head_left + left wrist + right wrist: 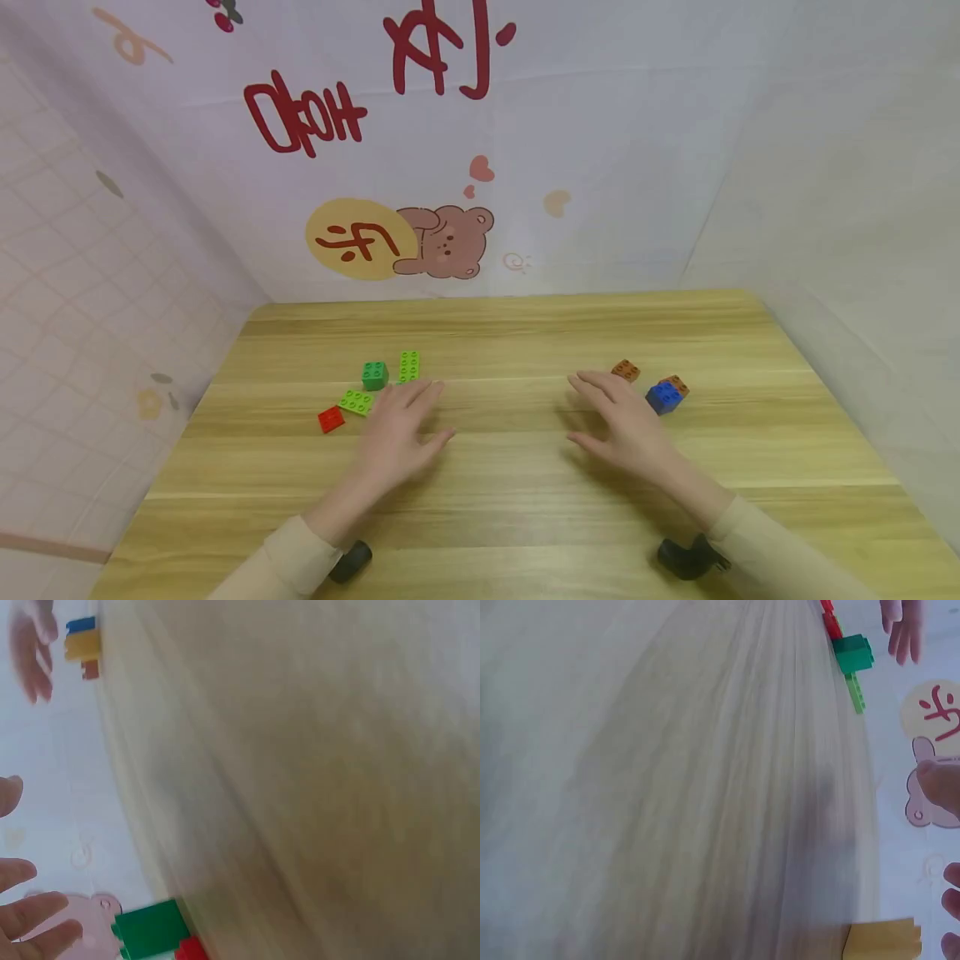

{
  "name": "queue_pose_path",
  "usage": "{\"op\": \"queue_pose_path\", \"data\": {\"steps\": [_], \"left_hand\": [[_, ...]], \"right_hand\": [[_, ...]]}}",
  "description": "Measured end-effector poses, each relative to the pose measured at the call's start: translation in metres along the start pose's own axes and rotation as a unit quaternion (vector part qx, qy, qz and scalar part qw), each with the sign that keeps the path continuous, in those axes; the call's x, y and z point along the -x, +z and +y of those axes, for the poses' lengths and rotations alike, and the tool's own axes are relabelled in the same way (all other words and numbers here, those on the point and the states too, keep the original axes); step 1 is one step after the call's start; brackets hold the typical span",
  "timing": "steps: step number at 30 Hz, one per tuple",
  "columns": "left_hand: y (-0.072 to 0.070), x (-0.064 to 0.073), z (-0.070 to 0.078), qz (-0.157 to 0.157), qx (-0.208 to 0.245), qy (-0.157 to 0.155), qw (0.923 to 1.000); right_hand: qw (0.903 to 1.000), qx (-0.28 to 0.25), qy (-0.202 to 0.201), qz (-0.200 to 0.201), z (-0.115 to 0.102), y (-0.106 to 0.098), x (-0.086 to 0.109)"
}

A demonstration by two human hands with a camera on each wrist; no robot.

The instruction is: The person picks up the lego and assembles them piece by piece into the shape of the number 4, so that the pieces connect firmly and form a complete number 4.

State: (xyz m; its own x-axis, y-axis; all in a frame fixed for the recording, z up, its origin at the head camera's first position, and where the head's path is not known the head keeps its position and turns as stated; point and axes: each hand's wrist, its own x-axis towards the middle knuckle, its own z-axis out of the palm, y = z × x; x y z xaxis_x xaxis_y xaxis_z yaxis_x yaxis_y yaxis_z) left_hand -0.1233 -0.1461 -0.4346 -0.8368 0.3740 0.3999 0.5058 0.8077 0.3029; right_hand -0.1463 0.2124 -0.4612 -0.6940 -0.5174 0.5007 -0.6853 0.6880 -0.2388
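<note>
My left hand [401, 429] hovers over the table with fingers extended and holds nothing. Close to its fingers lie a dark green building brick [375, 375], two lime green bricks, one upright in view [408, 367] and one slanted [356, 402], and a flat red brick [331, 419]. The hand partly covers the lime ones. Opposite it, my right hand [618, 421] also has loosely straight fingers and nothing in its grasp. Beyond its knuckles sit a brown brick [626, 371], a blue brick [664, 397] and an orange-brown brick [677, 384] partly behind the blue one. A yellow brick [883, 941] shows in the right wrist view.
The wooden table [510, 500] meets a white printed cloth [600, 150] at its back edge, and cloth hangs along both sides. Black wrist-worn pieces show beneath the left sleeve [281, 554] and the right sleeve [772, 542].
</note>
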Motion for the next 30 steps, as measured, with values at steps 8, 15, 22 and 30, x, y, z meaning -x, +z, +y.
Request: {"op": "queue_pose_path", "data": {"steps": [8,15,22,30], "left_hand": [[-0.009,-0.002,-0.019,0.034,0.066,-0.054,0.9958],[-0.013,-0.002,-0.032,0.039,0.116,-0.114,0.9859],[-0.014,-0.005,-0.042,0.017,0.130,-0.149,0.9801],[-0.009,-0.006,-0.053,-0.018,0.173,-0.199,0.9646]], "right_hand": [[0.9990,-0.022,0.038,0.010,0.012,-0.006,0.013],[0.9964,-0.046,0.070,0.013,0.020,-0.010,0.022],[0.9911,-0.066,0.114,0.019,0.022,-0.016,0.027],[0.9815,-0.085,0.171,0.015,0.024,-0.013,0.033]]}}
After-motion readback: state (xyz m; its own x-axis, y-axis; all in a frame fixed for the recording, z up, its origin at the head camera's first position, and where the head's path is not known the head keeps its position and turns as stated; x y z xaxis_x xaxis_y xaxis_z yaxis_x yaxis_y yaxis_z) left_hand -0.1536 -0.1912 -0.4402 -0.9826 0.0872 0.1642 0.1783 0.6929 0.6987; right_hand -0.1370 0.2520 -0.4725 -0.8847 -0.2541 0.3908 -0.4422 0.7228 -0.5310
